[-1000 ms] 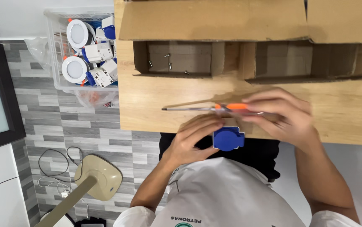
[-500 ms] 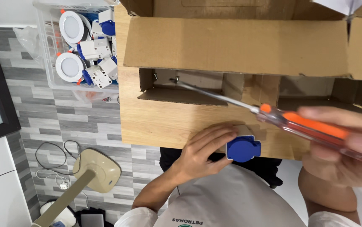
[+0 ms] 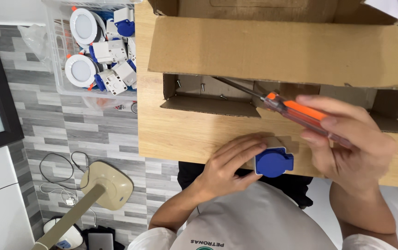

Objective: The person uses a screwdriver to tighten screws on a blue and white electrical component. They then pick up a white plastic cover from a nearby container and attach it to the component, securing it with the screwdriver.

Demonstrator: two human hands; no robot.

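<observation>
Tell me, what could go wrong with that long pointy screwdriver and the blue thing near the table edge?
The orange-handled screwdriver in the right hand reaches its thin metal tip into the open cardboard box, where small loose screws lie; it might flick them out. The blue round socket, steadied by the left hand, sits at the wooden table's edge and could slip off.

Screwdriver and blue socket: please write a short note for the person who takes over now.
Left hand holds the blue socket at the wooden table edge, fingers on top.
Right hand grips the orange screwdriver, tip inside the cardboard box near loose screws.
Done: socket and tool both in hand.
Left: tool has not yet touched the socket.
</observation>
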